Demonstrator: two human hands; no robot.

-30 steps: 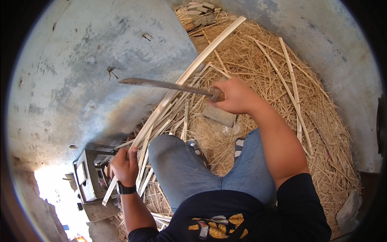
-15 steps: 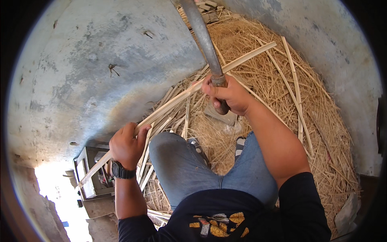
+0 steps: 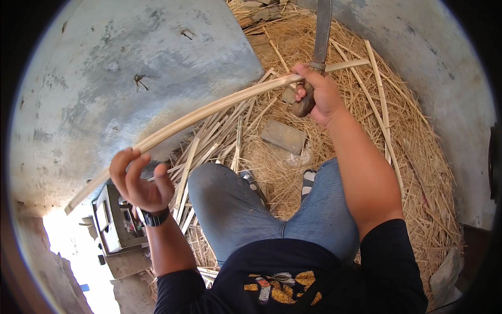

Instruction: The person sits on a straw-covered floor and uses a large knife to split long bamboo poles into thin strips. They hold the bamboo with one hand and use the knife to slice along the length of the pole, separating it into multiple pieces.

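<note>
My right hand [image 3: 324, 97] has its fingers clenched round the brown handle of a long knife [image 3: 322, 34], whose grey blade stands up and away from me, past the top edge of my view. The fingers of my left hand [image 3: 144, 183] are loosened and half curled, thumb held apart, with the tips at the long pale strip [image 3: 209, 109]; I cannot tell how firmly they touch it. That strip slants across in front of me, its near end beyond my left hand and low on the left, its far end out past my right hand. It passes at my right thumb and the base of the blade, and whether I pinch it there is hard to see.

A dark watch [image 3: 156, 217] sits on my left wrist. Below my right hand a grey block [image 3: 283, 137] lies on the floor ahead of my feet, amid straw-coloured shavings [image 3: 361, 125]. Along the floor's left edge, by the stained wall [image 3: 78, 104], lies a heap of loose strips [image 3: 209, 141]. Toward the floor's right edge, two long strips [image 3: 379, 89] cross. Clear plastic [image 3: 447, 275] lies at the near right corner.
</note>
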